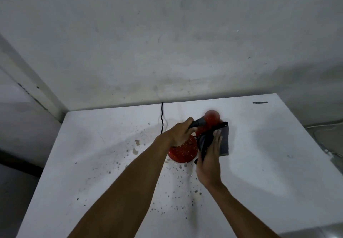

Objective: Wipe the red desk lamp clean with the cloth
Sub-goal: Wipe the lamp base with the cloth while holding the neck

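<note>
The red desk lamp [185,151] stands on the white table [92,154] with its round base speckled with dust. Its red shade [212,117] points away from me, and a black flexible neck joins it to the base. My left hand [181,133] is closed around the black neck. My right hand [210,160] holds a dark grey cloth [223,142] pressed against the lamp's right side, just below the shade. The cloth hides the lamp's stem.
A black cord [162,117] runs from the lamp over the table's back edge. Dust and dark crumbs [174,185] litter the tabletop around the base. A dark strip [259,102] lies at the far right corner. Stained walls close in behind and on the left.
</note>
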